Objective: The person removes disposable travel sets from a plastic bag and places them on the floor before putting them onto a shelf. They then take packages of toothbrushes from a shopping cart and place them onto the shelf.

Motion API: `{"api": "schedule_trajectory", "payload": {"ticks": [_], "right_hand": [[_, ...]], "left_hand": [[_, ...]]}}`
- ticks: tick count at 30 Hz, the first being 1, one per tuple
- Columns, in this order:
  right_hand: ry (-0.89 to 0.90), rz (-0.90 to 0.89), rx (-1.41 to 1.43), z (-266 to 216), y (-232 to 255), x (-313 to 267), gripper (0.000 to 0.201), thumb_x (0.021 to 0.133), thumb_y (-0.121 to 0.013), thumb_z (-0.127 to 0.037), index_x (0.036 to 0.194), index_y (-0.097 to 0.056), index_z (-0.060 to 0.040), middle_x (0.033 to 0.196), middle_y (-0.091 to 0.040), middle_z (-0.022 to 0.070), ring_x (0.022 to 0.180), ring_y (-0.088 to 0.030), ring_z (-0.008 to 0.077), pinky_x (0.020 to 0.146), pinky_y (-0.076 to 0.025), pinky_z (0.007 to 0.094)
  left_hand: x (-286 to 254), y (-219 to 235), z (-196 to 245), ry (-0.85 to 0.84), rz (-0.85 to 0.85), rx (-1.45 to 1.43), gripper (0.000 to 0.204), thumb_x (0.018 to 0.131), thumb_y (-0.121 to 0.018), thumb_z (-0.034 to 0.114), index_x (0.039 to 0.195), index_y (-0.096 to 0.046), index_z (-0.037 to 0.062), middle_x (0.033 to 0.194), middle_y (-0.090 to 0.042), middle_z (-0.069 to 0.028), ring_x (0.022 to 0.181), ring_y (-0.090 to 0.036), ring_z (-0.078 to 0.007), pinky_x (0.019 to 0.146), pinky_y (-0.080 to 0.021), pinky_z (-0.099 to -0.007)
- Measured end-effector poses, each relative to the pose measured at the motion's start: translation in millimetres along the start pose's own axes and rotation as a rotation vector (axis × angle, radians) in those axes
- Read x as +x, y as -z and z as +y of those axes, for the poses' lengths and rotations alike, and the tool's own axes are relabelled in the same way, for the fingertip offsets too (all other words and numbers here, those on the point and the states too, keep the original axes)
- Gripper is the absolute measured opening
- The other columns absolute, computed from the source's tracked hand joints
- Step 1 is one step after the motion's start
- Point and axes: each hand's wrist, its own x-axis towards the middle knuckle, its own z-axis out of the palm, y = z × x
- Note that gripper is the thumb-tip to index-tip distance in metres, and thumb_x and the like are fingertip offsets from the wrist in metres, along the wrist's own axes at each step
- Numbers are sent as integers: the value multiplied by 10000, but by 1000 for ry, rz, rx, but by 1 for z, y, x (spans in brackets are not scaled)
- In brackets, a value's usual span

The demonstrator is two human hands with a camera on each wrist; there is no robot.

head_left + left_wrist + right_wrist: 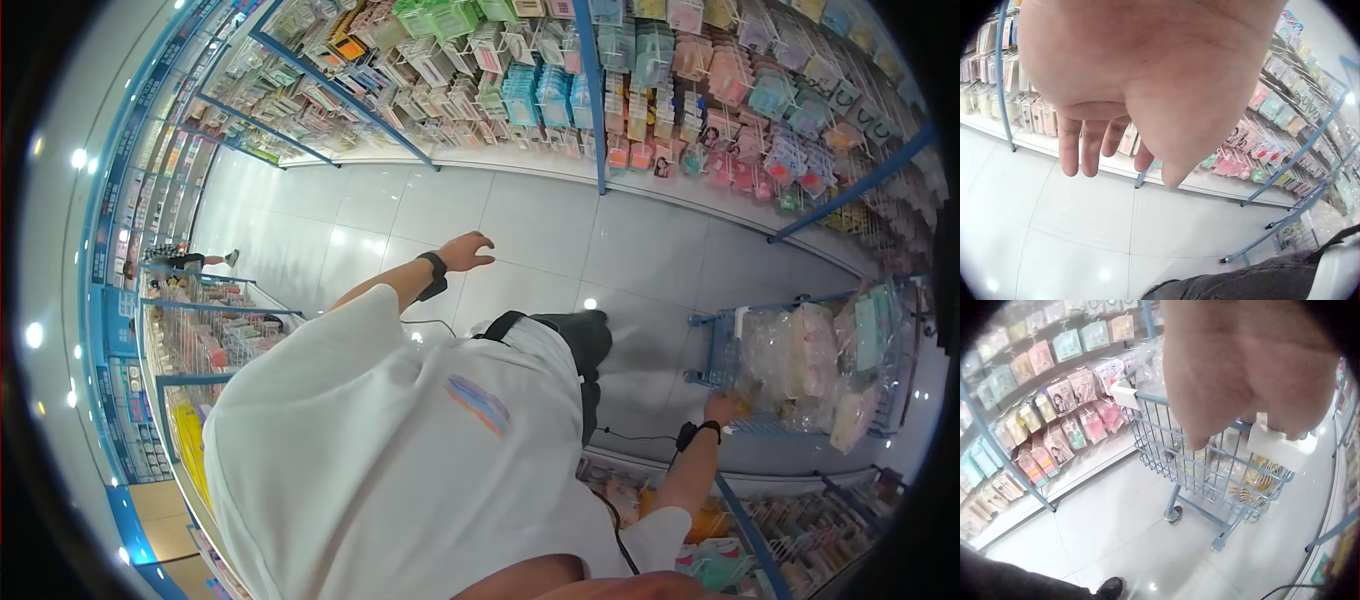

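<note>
The left hand [466,251] is hanging, fingers released; the right hand [719,408] is gripping the blue wire shopping cart [1152,398], apparently wheeling; advancing calls for steering.

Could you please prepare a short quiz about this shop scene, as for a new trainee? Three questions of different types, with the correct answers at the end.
1. True or false: the left hand is held out above the floor and holds nothing.

2. Multiple choice: what is the right hand on?
A) a hanging package
B) the shopping cart handle
C) a trouser pocket

3. Fill in the missing word: the rack uprights are coloured ____.

Key: 1. True; 2. B; 3. blue
</note>
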Motion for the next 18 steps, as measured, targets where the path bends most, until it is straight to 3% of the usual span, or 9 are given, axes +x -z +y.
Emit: {"api": "schedule_trajectory", "payload": {"ticks": [3,6,10,12,15,16,17,18], "right_hand": [[-55,52,-33,-39,-27,-49,689,977,-589,-437,1532,-389,-82,1522,-434,249,1317,-485,461,1049,-457,551],[68,65,51,-61,-49,-81,667,975,-601,-401,1511,-402,-58,1501,-459,250,1300,-507,453,1053,-452,530],[130,-109,176,-111,-98,-108,592,986,-585,-280,1488,-406,-22,1403,-549,281,1281,-535,437,1039,-434,516],[164,114,83,-143,-131,-136,562,991,-558,-221,1492,-405,-18,1392,-561,284,1280,-532,457,1036,-437,512],[30,-56,-32,-230,-91,-213,546,989,-538,-139,1504,-393,-27,1397,-566,267,1288,-531,454,1059,-434,495],[24,-78,-29,-191,-140,-183,546,989,-538,-139,1504,-393,-27,1397,-566,267,1288,-531,454,1059,-434,495],[123,-29,206,-169,-184,-166,548,990,-508,-97,1520,-378,-41,1401,-571,253,1290,-536,443,1061,-436,489],[223,32,437,-178,-220,-188,556,992,-479,-54,1535,-363,-55,1405,-576,238,1292,-542,432,1063,-439,482]], "left_hand": [[15,24,-29,-70,1,-3,459,959,-644,419,1273,-641,84,1319,-588,-178,1214,-574,-364,1040,-470,-425],[36,42,-69,-123,2,-34,459,960,-643,414,1274,-639,80,1317,-589,-182,1218,-570,-364,1044,-466,-425],[54,68,-153,-158,-24,-75,452,970,-629,401,1275,-633,68,1315,-588,-188,1222,-566,-362,1054,-456,-424],[56,78,-204,-177,-49,-20,465,948,-636,430,1264,-647,88,1289,-610,-174,1197,-586,-362,1038,-467,-442],[32,99,-274,-119,-179,6,462,955,-624,432,1281,-638,105,1268,-624,-170,1211,-576,-361,1048,-457,-446],[25,109,-301,-110,-198,16,462,955,-624,432,1281,-638,105,1268,-624,-170,1211,-576,-361,1048,-457,-446],[19,111,-328,-78,-217,22,471,953,-622,443,1283,-636,107,1265,-626,-173,1214,-573,-362,1049,-454,-453],[14,109,-352,-48,-229,19,480,951,-621,453,1286,-634,109,1263,-629,-175,1217,-571,-364,1050,-451,-459]]}}
